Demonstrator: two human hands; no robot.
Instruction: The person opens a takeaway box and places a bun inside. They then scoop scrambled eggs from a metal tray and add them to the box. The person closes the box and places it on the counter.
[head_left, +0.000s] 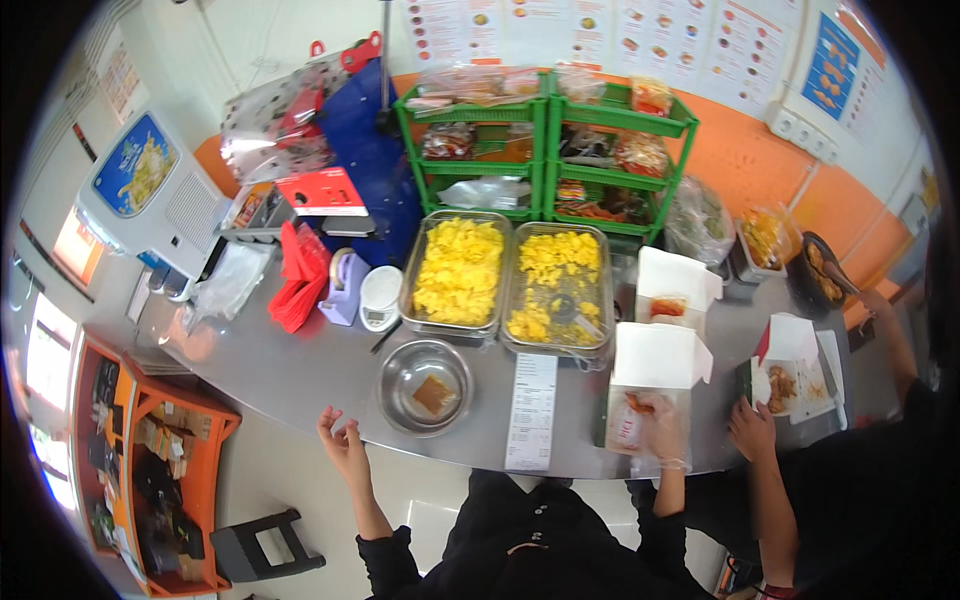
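Note:
My left hand (343, 442) is raised in front of the table's edge with its fingers apart, holding nothing. My right hand (664, 431), in a clear plastic glove, is inside an open white paperboard food box (651, 356) at a piece of reddish-brown food (637, 403); a printed packet (627, 427) lies beside it. Behind stands a second open box (675, 270) with a red sauce packet (667, 307). A steel bowl (426, 352) holding a brown sachet (433, 394) is left of a long printed receipt (531, 412). Two clear trays (506, 281) hold yellow food pieces (459, 270).
At the right a co-worker's hand (752, 429) touches another open food box (793, 341); their other hand (874, 304) is at a dark bowl (814, 274). Green racks (551, 150) stand behind the trays. A scale (381, 292), tape dispenser (345, 289) and red bags (296, 277) sit left.

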